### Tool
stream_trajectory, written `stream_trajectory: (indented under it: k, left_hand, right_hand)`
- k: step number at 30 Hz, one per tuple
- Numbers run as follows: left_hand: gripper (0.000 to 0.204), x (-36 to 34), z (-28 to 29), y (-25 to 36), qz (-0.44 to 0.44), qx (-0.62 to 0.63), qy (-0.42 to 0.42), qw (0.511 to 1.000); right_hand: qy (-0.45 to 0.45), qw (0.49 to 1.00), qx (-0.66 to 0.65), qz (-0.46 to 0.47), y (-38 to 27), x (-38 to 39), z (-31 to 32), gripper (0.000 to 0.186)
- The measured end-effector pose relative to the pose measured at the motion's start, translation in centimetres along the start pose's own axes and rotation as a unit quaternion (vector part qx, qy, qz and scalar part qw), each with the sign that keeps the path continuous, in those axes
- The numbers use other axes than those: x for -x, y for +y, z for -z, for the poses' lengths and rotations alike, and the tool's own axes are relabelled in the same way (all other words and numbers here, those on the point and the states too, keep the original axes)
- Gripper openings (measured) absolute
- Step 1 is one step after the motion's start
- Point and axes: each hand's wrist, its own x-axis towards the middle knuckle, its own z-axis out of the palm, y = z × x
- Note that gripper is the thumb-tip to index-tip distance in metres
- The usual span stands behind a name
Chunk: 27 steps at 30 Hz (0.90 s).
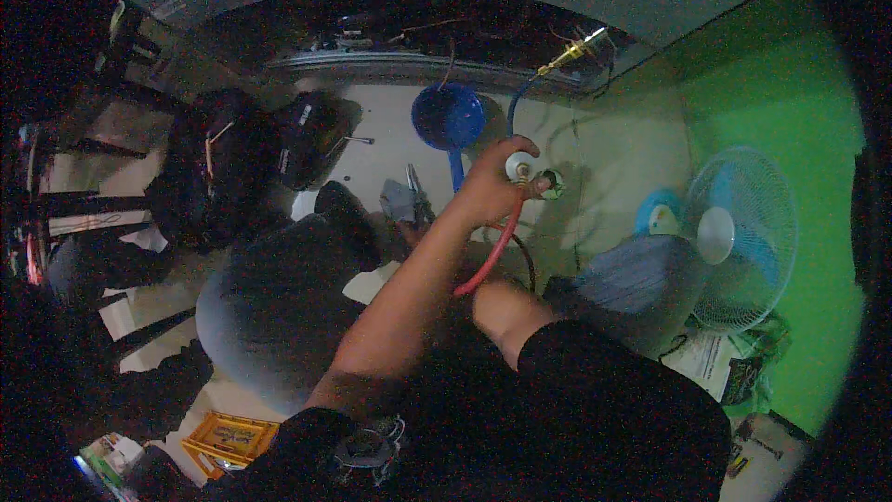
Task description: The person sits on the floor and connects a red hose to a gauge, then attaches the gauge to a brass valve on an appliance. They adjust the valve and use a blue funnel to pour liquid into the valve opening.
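Observation:
My left hand [497, 177] is closed around a valve fitting [522, 167] with a pale round face and a brass-coloured centre. A small greenish round part [553, 188] shows beside its fingertips. From the fitting a red hose [502, 246] curves down past my left wrist. A dark blue hose [514, 112] runs from above my hand up to a brass-coloured connector [569, 54] at the appliance's opening. My right arm [509, 316] bends in behind my left forearm, and its fingers are hidden. A silver-tipped tool [413, 178] lies by a grey cloth [400, 203].
A large grey appliance [557, 0] with a dark lower opening stands ahead. Near it are a blue dipper [449, 117] and a black bag [218, 167]. A fan [715, 235] stands by the green wall [818, 251] at right. A yellow-orange crate [232, 437] sits lower left.

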Motion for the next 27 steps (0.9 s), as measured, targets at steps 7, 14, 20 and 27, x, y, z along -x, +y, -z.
stream_trajectory:
  k: [7, 14, 20, 27]
  left_hand:
    - [0.042, -0.2, 0.6, -1.1, 0.106, 0.029, 0.03, 0.994]
    - [0.041, 0.9, 0.4, -1.4, 0.135, 0.152, -0.011, 0.979]
    - [0.044, 2.5, 0.9, -2.9, 0.101, 0.077, -0.072, 0.989]
    - [0.044, 6.8, -1.4, -2.9, 0.244, 0.436, 0.019, 0.866]
  right_hand:
    - [-0.017, 1.0, 0.011, 0.019, -0.3, 0.1, -1.4, 0.029]
    - [-0.042, 0.994, 0.068, 0.069, -3.9, 7.2, 1.0, 0.03]
    - [-0.013, 0.979, 0.112, 0.172, -3.0, 18.0, 5.3, 0.032]
    - [0.429, 0.867, -0.245, 0.066, 10.7, 24.5, 15.6, 0.02]
